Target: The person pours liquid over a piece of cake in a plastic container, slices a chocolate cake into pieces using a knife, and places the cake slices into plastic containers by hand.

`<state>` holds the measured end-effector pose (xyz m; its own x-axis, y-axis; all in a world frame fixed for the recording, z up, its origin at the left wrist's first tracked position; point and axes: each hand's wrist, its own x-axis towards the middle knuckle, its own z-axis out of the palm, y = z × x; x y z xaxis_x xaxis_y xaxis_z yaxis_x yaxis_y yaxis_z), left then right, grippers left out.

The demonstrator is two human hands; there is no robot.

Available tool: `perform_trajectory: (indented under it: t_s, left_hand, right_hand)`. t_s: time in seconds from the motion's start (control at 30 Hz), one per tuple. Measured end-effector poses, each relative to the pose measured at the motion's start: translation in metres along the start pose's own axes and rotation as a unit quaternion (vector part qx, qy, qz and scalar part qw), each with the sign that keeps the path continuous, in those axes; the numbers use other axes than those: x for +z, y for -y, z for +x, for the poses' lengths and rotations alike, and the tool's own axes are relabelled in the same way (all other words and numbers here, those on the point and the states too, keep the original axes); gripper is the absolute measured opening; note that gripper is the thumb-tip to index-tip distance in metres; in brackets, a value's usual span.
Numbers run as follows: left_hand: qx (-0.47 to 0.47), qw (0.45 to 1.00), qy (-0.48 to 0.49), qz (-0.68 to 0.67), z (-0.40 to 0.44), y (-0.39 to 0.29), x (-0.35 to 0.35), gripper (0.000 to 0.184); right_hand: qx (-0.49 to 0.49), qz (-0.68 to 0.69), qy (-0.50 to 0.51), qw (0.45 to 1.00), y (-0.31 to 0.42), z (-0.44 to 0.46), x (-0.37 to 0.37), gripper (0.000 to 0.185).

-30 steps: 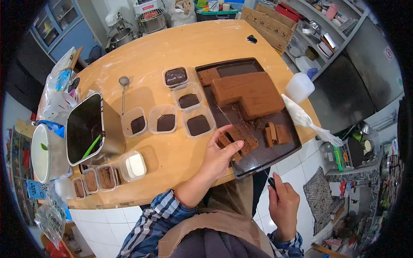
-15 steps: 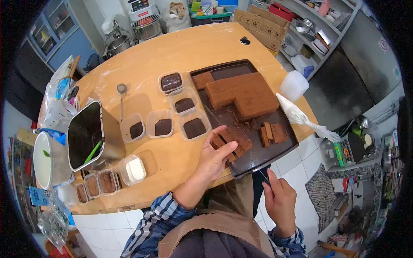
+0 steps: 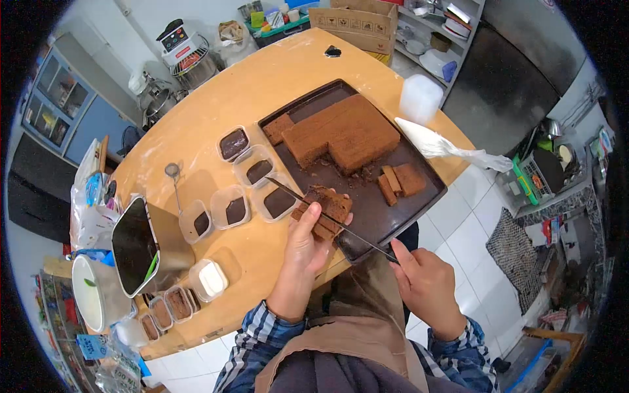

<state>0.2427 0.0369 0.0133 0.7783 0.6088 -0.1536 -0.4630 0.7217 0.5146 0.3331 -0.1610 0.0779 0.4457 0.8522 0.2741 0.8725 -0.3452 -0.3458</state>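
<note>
My left hand (image 3: pixel 306 247) is closed around a piece of chocolate cake (image 3: pixel 329 202), held up off the tray near its front left corner. A long thin knife (image 3: pixel 357 237) is in my right hand (image 3: pixel 426 288), its blade lying across the cake piece and pointing up to the left. On the dark baking tray (image 3: pixel 419 208) rests a large chocolate cake block (image 3: pixel 344 131) with a notch cut from its front. Small cut cake pieces (image 3: pixel 401 181) lie to its right, and another cake piece (image 3: pixel 278 128) sits at the far left.
Several plastic tubs with dark pieces, such as one tub (image 3: pixel 230 206), stand left of the tray. Further left are a deep metal tin (image 3: pixel 167 242), a white bucket (image 3: pixel 98 288) and a small strainer (image 3: pixel 172 171). A piping bag (image 3: pixel 445 147) hangs over the right table edge.
My left hand has lifted the cake piece off the tray and tilted it. My right hand has raised the knife so its blade crosses the piece. The view has turned somewhat.
</note>
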Motion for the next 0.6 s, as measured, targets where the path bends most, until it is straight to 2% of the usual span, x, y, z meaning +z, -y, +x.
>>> perform_trajectory:
  t_s: [0.1, 0.2, 0.3, 0.6]
  left_hand:
    - [0.015, 1.0, 0.004, -0.016, -0.0006, 0.0038, 0.0012, 0.045]
    - [0.021, 0.999, 0.017, 0.037, 0.0006, 0.0066, -0.0014, 0.055]
    - [-0.003, 1.0, 0.019, -0.023, -0.0002, 0.005, 0.0001, 0.049]
    - [-0.006, 1.0, 0.008, -0.005, -0.0018, -0.0008, 0.0065, 0.057]
  right_hand:
    - [-0.008, -0.003, -0.008, 1.0, -0.0033, -0.0048, -0.0014, 0.043]
    - [-0.003, 0.005, -0.001, 1.0, -0.0036, -0.0051, -0.0019, 0.043]
    - [0.0, 0.009, -0.001, 1.0, -0.0032, -0.0032, -0.0004, 0.043]
    - [0.008, 0.012, -0.01, 1.0, -0.0069, -0.005, 0.0021, 0.039]
